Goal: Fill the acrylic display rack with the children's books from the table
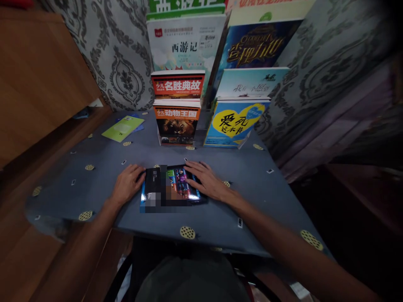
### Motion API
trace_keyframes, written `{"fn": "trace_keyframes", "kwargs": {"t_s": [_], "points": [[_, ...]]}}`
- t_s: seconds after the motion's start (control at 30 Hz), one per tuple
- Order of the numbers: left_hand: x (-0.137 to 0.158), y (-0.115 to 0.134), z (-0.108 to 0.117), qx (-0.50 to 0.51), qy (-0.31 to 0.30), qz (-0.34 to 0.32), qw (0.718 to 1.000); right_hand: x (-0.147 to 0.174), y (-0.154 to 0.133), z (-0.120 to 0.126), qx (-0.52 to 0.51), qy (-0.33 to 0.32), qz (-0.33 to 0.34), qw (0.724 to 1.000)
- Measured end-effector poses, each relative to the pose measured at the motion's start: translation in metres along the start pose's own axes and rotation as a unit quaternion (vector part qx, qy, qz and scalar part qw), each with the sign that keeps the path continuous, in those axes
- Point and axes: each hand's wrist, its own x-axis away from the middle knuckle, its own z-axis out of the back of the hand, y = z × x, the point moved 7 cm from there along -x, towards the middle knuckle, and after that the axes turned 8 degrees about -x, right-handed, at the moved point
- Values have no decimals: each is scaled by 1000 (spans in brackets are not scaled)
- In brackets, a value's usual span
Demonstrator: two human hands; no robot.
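A book with a dark, glossy cover lies flat on the table, with small colourful pictures on its right part. Blocky pixels blur its middle and lower left. My left hand is at the book's left edge, its fingers bent and its thumb and fingertips close together on that edge. Across the upper right of the cover rests my right hand, palm down with fingers spread, covering some of the pictures.
Behind the book, a stepped rack holds several upright books, among them an orange one with a lion and a blue one with a yellow heart. A green booklet lies at the back left of the table. Patterned curtains hang behind.
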Motion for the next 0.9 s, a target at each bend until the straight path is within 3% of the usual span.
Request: {"fn": "trace_keyframes", "kwargs": {"t_s": [0.1,0.2,0.3,0.37,0.43,0.67,0.9], "points": [[6,2,3,-8,-1,28,1000,1,1,1,0,5,0,1000],[19,21,10,-41,14,53,998,2,1,1,1,5,-2,1000],[40,66,12,-38,15,-11,999,2,0,0,5,4,-4,1000],[54,98,7,-28,-14,-76,997,2,-1,0,11,6,-8,1000],[65,116,2,-28,-44,-97,994,1,-3,2,18,13,-10,1000],[78,126,-5,-64,-65,-136,987,13,-16,13,14,23,-14,1000],[99,136,-4,-139,6,-178,974,41,-17,19,-33,2,-15,999]]}}
